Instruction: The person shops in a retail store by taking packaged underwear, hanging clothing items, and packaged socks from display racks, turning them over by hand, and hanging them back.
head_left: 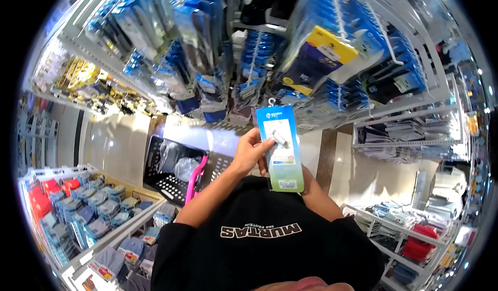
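Note:
A flat blue and green package with a white label and a small hook at its top is held upright before the chest. My left hand grips its left edge, thumb across the front and fingers behind. My right hand is hidden behind the package; only the forearm shows at its lower right. Just above hang rows of blue-topped packages, with a yellow and navy package in front of them.
A black perforated basket with a pink handle and clear plastic inside is at the left. Shelving holds folded packs at lower left and red items at lower right. A white rack stands at the right.

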### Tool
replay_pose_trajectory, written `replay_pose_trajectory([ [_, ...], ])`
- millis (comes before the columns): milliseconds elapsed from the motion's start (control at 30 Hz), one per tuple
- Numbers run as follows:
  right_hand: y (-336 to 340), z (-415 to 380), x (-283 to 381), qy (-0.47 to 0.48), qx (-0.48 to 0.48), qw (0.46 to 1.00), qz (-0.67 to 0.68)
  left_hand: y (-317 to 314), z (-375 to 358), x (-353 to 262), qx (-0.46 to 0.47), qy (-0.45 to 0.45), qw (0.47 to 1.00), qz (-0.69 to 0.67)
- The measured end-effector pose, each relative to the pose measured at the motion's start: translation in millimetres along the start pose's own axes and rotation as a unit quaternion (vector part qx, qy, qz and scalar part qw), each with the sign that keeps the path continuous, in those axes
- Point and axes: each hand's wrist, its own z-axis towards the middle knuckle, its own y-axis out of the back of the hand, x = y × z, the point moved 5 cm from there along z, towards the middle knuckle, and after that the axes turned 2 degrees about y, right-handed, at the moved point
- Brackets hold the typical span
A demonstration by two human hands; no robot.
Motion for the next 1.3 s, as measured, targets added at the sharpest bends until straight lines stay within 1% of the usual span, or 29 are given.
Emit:
replay_pose_trajectory([
  [33, -4, -4, 2, 0.006, -0.024, 0.999, 0.035, 2, 3, 6, 0.021, 0.006, 1.0, 0.016],
  [67, 14, -4, 1, 0.012, -0.031, 0.999, 0.017, 9, 16, 18, 0.011, -0.096, 0.994, 0.059],
  [100, 35, -2, 0, 0.016, -0.038, 0.999, -0.003, 15, 26, 30, 0.001, -0.199, 0.975, 0.098],
  [133, 43, -3, 11, 0.034, -0.022, 0.998, 0.044, 21, 28, 41, 0.001, -0.128, 0.99, 0.053],
  [167, 45, -11, 31, 0.08, -0.092, 0.992, -0.018, 21, 22, 40, -0.031, -0.088, 0.993, 0.071],
  [233, 58, -29, 70, 0.185, -0.173, 0.965, -0.071, 38, 22, 63, -0.028, -0.022, 0.997, 0.068],
  [300, 71, -54, 117, 0.28, -0.216, 0.915, -0.193, 46, 17, 81, -0.02, -0.001, 0.996, 0.086],
  [367, 101, -78, 163, 0.36, -0.256, 0.864, -0.241, 56, 10, 96, -0.023, 0.038, 0.996, 0.076],
  [433, 61, -92, 206, 0.455, -0.293, 0.806, -0.24, 61, 6, 100, -0.027, 0.053, 0.995, 0.079],
  [533, 74, -93, 253, 0.47, -0.339, 0.742, -0.338, 62, 7, 90, -0.038, 0.039, 0.995, 0.081],
  [633, 49, -77, 278, 0.465, -0.337, 0.702, -0.421, 62, 9, 76, -0.044, 0.009, 0.996, 0.08],
  [667, 45, -71, 285, 0.482, -0.308, 0.716, -0.401, 65, 10, 73, -0.048, 0.001, 0.996, 0.081],
  [767, 42, -55, 293, 0.484, -0.279, 0.721, -0.411, 74, 11, 75, -0.061, -0.008, 0.995, 0.082],
  [800, 46, -50, 293, 0.471, -0.28, 0.737, -0.396, 80, 10, 79, -0.068, -0.003, 0.994, 0.081],
  [900, 69, -40, 290, 0.444, -0.311, 0.738, -0.402, 85, 5, 80, -0.089, 0.009, 0.993, 0.075],
  [933, 70, -34, 286, 0.451, -0.308, 0.741, -0.392, 85, 1, 82, -0.099, 0.013, 0.992, 0.072],
  [1033, 64, -38, 273, 0.501, -0.408, 0.575, -0.501, 87, 3, 90, -0.086, 0.005, 0.994, 0.064],
  [1067, 53, -42, 262, 0.547, -0.452, 0.524, -0.471, 85, 3, 91, -0.091, 0.012, 0.994, 0.065],
  [1167, 39, -46, 227, 0.571, -0.451, 0.469, -0.5, 84, 4, 95, -0.091, 0.024, 0.992, 0.081],
  [1200, 32, -38, 216, 0.574, -0.401, 0.509, -0.501, 83, 5, 97, -0.092, 0.032, 0.992, 0.084],
  [1233, 31, -28, 209, 0.556, -0.38, 0.549, -0.495, 84, 5, 98, -0.095, 0.04, 0.991, 0.091],
  [1267, 30, -17, 203, 0.54, -0.358, 0.588, -0.485, 85, 6, 101, -0.073, 0.023, 0.993, 0.085],
  [1300, 30, -6, 198, 0.525, -0.336, 0.623, -0.472, 86, 5, 102, -0.072, 0.027, 0.994, 0.083],
])
